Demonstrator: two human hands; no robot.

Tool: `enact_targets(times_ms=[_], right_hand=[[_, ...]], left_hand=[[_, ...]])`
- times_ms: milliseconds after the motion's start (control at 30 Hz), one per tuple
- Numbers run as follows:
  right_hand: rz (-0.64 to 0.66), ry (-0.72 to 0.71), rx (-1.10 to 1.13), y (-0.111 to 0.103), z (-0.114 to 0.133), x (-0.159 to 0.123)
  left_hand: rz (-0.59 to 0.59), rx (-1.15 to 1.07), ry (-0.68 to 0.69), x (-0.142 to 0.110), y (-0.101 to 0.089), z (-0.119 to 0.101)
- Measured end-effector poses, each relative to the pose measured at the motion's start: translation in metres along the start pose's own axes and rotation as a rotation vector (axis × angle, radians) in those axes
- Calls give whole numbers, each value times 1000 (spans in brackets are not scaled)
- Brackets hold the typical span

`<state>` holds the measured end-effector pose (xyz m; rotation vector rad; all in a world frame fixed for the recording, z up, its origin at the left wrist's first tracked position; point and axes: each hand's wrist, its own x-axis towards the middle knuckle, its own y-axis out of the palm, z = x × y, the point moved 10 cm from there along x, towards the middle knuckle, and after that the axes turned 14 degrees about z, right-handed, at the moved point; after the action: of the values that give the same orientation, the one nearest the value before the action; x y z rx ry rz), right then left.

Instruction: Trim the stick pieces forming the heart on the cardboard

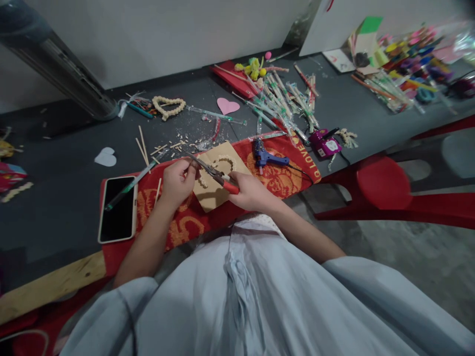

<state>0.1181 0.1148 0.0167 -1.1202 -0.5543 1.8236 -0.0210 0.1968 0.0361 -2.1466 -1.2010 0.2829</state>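
Observation:
My right hand [249, 192] grips the red handles of a pair of pliers [214, 172], whose jaws point left toward my left hand. My left hand [178, 181] is closed in a pinch on a small thin piece at the plier jaws; what it is I cannot make out. Both hands hover over a tan cardboard piece [212, 194] that carries a partly built heart of small pale bits [225, 160]. The cardboard lies on a red patterned cloth [276, 177] at the table's near edge.
A phone [118, 210] lies left on the cloth. A blue glue gun [265, 156], a purple one [325, 143], a finished pale heart [168, 106], pink [227, 105] and white [106, 157] paper hearts, several sticks [285, 99] and a red stool [378, 190] are around.

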Motion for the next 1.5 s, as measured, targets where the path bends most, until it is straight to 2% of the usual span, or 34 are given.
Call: enact_targets(times_ms=[267,433,700,1000,1233,1500], right_hand=[[14,55,-59,0,1,4],[11,58,-58,-2,1,5],[70,-144,28,2,5,12],[84,-236,54,-4,9,9],[35,-121,40,-3,5,8],[-6,19,-37,0,0,5]], left_hand=[[12,-215,-87,4,10,20],[17,-272,-101,5,12,23],[0,-454,-57,7,10,24],[74,-744,-151,4,21,28],[137,-1035,-195,3,32,22],[67,-969,-258,3,32,29]])
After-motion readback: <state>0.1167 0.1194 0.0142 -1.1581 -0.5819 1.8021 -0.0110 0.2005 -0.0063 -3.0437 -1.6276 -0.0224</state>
